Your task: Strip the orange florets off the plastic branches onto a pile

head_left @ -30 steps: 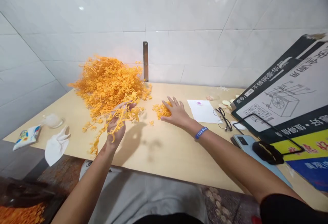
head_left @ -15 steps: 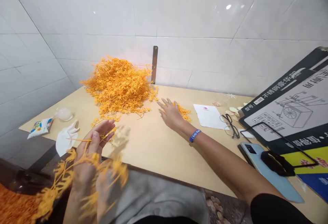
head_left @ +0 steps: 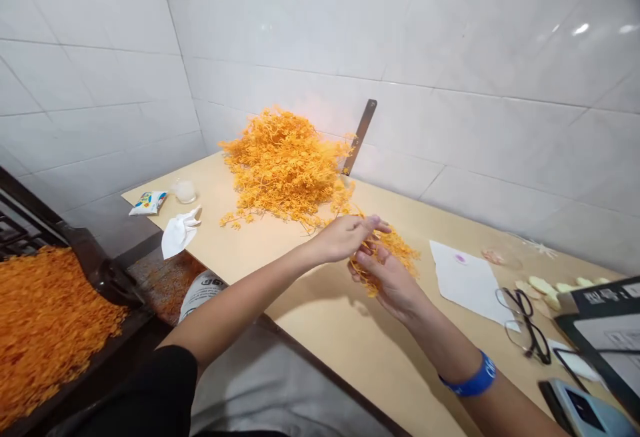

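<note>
My left hand [head_left: 345, 237] and my right hand [head_left: 390, 280] meet over the table, fingers curled around an orange branching sprig [head_left: 371, 286] that looks like artificial foliage. Its thin stems show between the fingers; my left fingertips are partly hidden. A blue wristband [head_left: 473, 376] circles my right wrist. Just behind my right hand lies a small heap of orange sprigs [head_left: 404, 250]. Farther back and left rises a large tangled pile of the same sprigs [head_left: 290, 164].
Left on the table [head_left: 320, 340] lie a white cloth-like piece [head_left: 176, 237], a small packet [head_left: 149, 202] and a clear lump-like thing [head_left: 185, 190]. To the right are paper [head_left: 467, 284], glasses [head_left: 533, 330], a phone [head_left: 585, 414] and a box [head_left: 610, 330]. A container of orange pieces [head_left: 50, 330] stands lower left.
My left hand has moved right from the table's front left to join my right hand. My right hand has curled its fingers around a sprig. The view has turned left.
</note>
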`<state>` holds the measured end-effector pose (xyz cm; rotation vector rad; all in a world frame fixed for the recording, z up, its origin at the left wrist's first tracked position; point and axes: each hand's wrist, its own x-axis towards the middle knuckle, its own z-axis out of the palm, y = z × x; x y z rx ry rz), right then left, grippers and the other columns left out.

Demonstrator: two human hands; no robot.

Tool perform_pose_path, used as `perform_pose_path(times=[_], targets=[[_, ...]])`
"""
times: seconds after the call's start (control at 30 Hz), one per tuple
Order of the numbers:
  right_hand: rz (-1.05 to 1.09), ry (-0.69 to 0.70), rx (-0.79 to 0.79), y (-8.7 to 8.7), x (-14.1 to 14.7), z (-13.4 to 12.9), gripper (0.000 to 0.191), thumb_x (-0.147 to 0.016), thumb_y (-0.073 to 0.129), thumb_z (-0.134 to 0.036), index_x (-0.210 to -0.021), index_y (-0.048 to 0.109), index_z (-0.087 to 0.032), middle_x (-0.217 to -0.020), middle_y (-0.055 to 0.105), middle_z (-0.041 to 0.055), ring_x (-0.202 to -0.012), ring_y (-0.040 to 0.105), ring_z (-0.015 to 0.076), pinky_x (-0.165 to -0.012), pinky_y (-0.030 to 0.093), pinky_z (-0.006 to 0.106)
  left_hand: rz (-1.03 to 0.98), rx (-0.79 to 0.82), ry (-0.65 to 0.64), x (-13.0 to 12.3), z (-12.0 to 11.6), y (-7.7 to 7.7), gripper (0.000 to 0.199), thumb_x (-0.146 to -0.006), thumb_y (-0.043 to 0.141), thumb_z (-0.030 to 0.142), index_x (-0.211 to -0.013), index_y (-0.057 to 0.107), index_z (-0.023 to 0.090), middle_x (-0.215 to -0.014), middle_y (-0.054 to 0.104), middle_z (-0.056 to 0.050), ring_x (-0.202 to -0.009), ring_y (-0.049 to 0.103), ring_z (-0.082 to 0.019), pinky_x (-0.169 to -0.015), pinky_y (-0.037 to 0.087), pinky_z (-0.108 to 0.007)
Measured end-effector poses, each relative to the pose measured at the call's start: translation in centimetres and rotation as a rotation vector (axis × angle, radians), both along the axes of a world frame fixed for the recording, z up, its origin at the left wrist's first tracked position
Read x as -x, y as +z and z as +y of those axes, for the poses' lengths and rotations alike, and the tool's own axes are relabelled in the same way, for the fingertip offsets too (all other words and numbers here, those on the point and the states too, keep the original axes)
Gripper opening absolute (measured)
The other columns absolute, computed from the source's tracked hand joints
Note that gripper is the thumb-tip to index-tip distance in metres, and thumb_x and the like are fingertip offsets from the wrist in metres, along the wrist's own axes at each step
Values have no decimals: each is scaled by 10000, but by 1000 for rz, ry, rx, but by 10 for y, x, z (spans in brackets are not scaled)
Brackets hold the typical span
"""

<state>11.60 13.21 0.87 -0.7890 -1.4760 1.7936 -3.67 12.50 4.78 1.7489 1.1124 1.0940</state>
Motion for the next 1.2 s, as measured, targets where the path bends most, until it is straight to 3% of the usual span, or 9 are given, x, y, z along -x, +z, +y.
perform_pose_path(times=[0.1, 0.2, 0.27, 0.37, 0.57, 0.8, 0.97, 1.1, 1.2], targets=[[-38, -247, 12, -12, -10, 3, 460, -645, 803, -527, -839, 560, -188, -654, 476, -53, -449, 393, 42, -369, 291, 161, 379, -183, 147, 26, -1, 1, 547, -981, 329, 507, -1054, 738, 150, -1299, 648, -128, -1240, 579, -269, -1081, 428, -391], [-2, -451, 24, -41, -12, 1, 425, -701, 736, -559, -793, 512, -210, -628, 450, -59, -417, 349, 45, -338, 227, 163, 721, -111, 325, 69, 2, -12, 481, -967, 391, 501, -1216, 681, 209, -1447, 529, -100, -1338, 486, -303, -1130, 379, -450], [-30, -418, 36, -60, -9, -5, 357, -769, 671, -547, -804, 523, -223, -601, 455, -51, -414, 356, 66, -339, 251, 181, 961, -38, 503, 92, 15, -27, 547, -914, 522, 493, -1406, 524, 254, -1592, 310, -94, -1459, 274, -382, -1176, 253, -577], [-141, -291, -153, -76, -1, -18, 270, -836, 595, -502, -847, 608, -233, -637, 551, 4, -502, 495, 137, -426, 411, 252, 1154, 8, 565, 114, 45, -50, 748, -872, 553, 559, -1528, 298, 309, -1656, 58, -44, -1499, -1, -440, -1130, 118, -731], [-308, -89, -627, -80, -3, -20, 210, -921, 455, -298, -935, 657, -244, -840, 685, 53, -780, 661, 219, -722, 549, 345, 1156, 81, 639, 150, 90, -64, 694, -939, 403, 561, -1547, 252, 261, -1650, 82, -110, -1513, -7, -388, -1148, 123, -684], [-602, -172, -903, -89, -6, -5, 437, -802, 390, -78, -1145, 625, -210, -985, 683, 86, -890, 664, 250, -764, 556, 386, 1166, 74, 629, 186, 111, -60, 611, -956, 434, 414, -1523, 316, 220, -1581, 321, -122, -1511, 143, -300, -1203, 181, -508], [-656, -276, -899, -91, -2, -4, 462, -803, 409, -122, -1212, 608, -202, -1018, 685, 93, -928, 671, 260, -791, 569, 401, 1125, 88, 748, 182, 124, -60, 527, -956, 409, 331, -1442, 443, 129, -1481, 463, -166, -1474, 254, -311, -1191, 225, -499], [-583, -332, -758, -86, -5, 3, 509, -840, 477, -253, -1337, 548, -167, -1182, 670, 134, -1114, 638, 278, -943, 536, 442, 1061, 65, 811, 165, 123, -67, 552, -958, 381, 287, -1490, 372, 142, -1529, 397, -159, -1504, 147, -339, -1200, 168, -542], [-503, -322, -625, -83, -9, 9, 531, -853, 531, -353, -1354, 548, -178, -1172, 689, 128, -1108, 650, 282, -977, 517, 460, 1029, 58, 801, 155, 115, -70, 589, -954, 397, 299, -1518, 320, 149, -1585, 301, -152, -1509, 121, -349, -1204, 170, -538]])
